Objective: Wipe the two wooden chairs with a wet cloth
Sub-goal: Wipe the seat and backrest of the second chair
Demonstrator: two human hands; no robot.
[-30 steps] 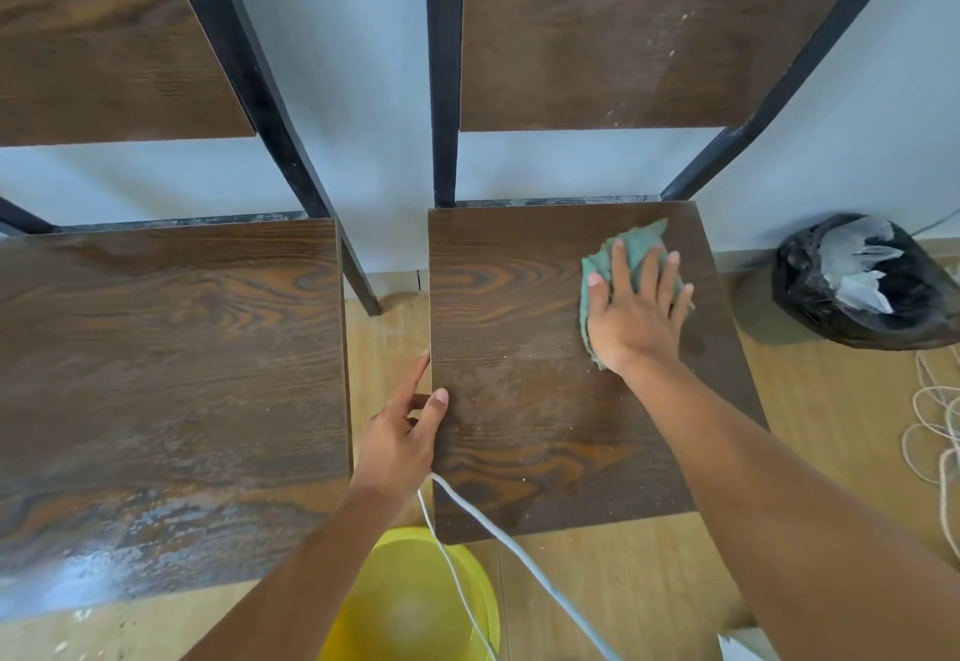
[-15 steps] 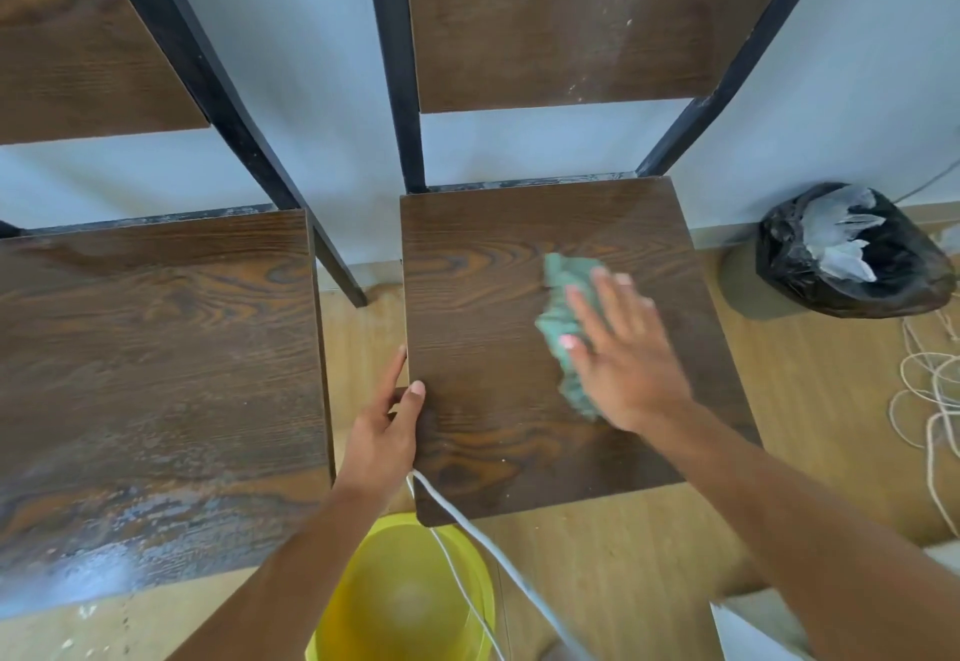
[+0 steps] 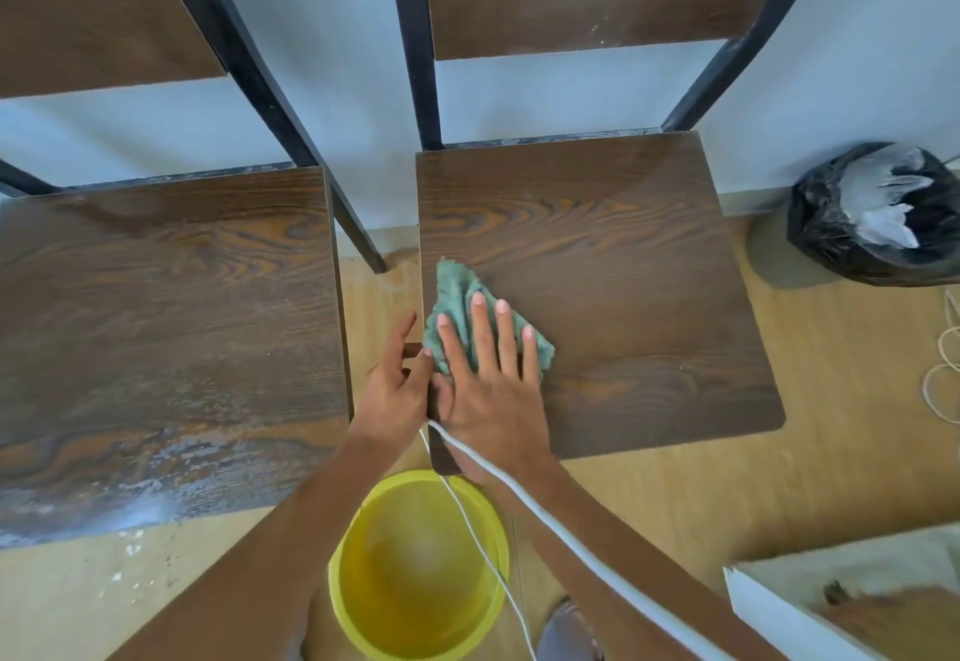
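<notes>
Two dark wooden chairs with black metal frames stand side by side against a pale wall. My right hand [image 3: 488, 385] lies flat on a green wet cloth [image 3: 457, 304], pressing it onto the left part of the right chair's seat [image 3: 623, 286]. My left hand [image 3: 397, 385] grips the left edge of that same seat, thumb on top. The left chair's seat [image 3: 166, 327] shows pale dusty streaks along its front part.
A yellow bucket [image 3: 415, 567] with water stands on the wooden floor between my arms. A white cable [image 3: 571, 541] hangs across my right forearm. A black bin bag [image 3: 878, 213] sits by the wall at right, loose cord [image 3: 943, 364] beside it, a white box [image 3: 852, 598] lower right.
My right hand has slid the cloth from the back right of the seat across to its left side, close to my left hand, which kept its grip on the edge.
</notes>
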